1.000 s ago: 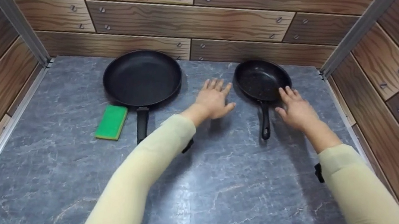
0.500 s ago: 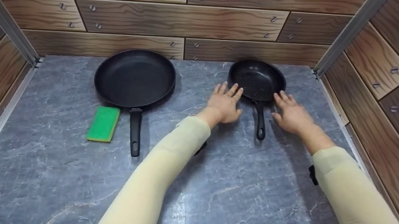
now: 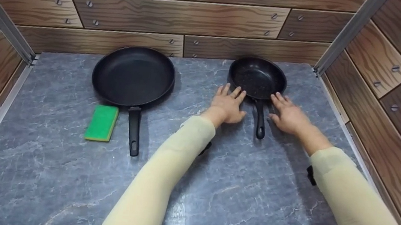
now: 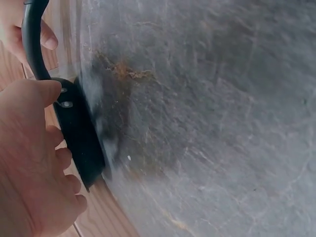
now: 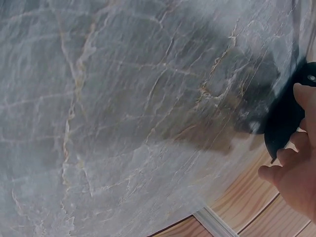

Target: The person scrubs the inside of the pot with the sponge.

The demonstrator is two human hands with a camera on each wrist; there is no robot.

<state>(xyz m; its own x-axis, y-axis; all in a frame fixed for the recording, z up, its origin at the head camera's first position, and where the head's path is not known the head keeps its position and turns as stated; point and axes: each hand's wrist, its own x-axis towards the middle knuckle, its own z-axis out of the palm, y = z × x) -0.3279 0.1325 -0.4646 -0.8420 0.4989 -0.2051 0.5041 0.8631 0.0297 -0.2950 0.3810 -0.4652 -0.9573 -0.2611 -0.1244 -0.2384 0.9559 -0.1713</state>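
Observation:
A small black frying pan (image 3: 257, 77) stands at the back right in the head view, its handle toward me. My left hand (image 3: 227, 104) is spread palm down at the pan's near left side, fingertips right at the rim. On the other side of the handle, my right hand (image 3: 287, 115) lies with fingers extended toward the near right rim. In the left wrist view, the pan's side (image 4: 81, 136) shows just beyond my left thumb and fingers. The right wrist view shows part of the pan (image 5: 286, 121) beside my right fingers. Neither hand curls round anything.
A larger black frying pan (image 3: 134, 76) stands at the back left, handle toward me. Below it, left of its handle, lies a green and yellow sponge (image 3: 102, 123). Wood-patterned walls (image 3: 128, 13) enclose the grey marbled table (image 3: 46, 170) at the back and sides.
My left hand has moved right to the small pan's near left rim. My right hand has drawn slightly in toward the handle. The view has shifted slightly; both pans and the sponge stay in place.

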